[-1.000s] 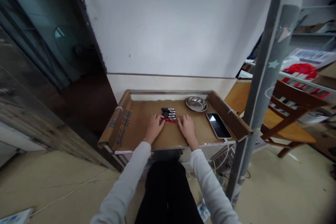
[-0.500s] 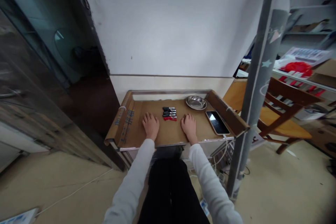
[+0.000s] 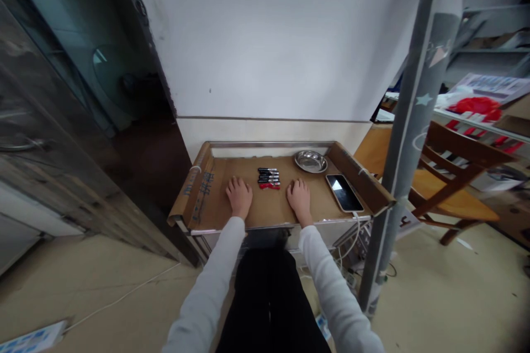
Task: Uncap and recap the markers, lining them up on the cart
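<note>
Your left hand (image 3: 239,197) and right hand (image 3: 298,196) lie flat, palms down and empty, fingers spread on the cardboard-covered table (image 3: 215,204). Between them, towards the middle of the table, sits a row of markers (image 3: 269,177), touching neither hand. A metal bowl (image 3: 310,161) stands near the far right corner, and a phone (image 3: 344,192) lies along the right edge.

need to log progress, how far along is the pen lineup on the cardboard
Done: the pens lie in a tidy row, the red one nearest the person. In hand: nothing; the left hand and right hand rest flat on the cardboard, either side of the row. Left: the metal bowl holds nothing visible.
</note>
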The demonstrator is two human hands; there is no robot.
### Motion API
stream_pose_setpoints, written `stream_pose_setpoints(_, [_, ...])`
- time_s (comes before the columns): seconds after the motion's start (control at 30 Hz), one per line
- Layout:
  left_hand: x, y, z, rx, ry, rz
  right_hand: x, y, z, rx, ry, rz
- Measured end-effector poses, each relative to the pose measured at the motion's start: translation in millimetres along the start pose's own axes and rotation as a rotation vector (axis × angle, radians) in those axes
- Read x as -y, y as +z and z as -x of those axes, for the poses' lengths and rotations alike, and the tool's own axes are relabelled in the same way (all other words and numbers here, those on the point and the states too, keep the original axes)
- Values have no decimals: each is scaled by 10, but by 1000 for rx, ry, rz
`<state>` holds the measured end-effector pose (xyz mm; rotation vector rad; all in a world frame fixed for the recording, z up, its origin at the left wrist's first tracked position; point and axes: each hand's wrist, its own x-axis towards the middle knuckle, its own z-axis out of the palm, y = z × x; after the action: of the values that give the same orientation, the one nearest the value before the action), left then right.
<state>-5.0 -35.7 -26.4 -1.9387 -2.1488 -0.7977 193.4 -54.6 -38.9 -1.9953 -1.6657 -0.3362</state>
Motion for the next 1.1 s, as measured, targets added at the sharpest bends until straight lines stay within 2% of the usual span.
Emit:
stream_pose_setpoints(0.4, [-7,-25,-2,19,-4,63,6,-32,-4,20,13,-30])
stream_pose_setpoints(0.63, [-10,-56,-8,-9,-11,81,14,-27,0,5,3,-28])
stream_pose_setpoints(0.7, [-21,-80,-21,14,56,153,24,-46,-2,17,14,-27])
stream_pose_setpoints(0.8, [-60,-104,-29,88,346,304,54,-109,-14,42,-11,-37])
stream_pose_setpoints(0.87, [-94,-99,-23,121,512,350,82,-160,-22,59,-117,-80])
stream_pose_setpoints(0.9, [-108,-89,-19,136,552,358,96,-182,-25,70,-187,-106])
stream_pose_setpoints(1.0, [-126,-51,-18,185,558,382,125,-215,-22,116,-323,-142])
stream_pose_setpoints(1.1, [-115,-28,-30,226,538,424,128,-209,-11,143,-319,-121])
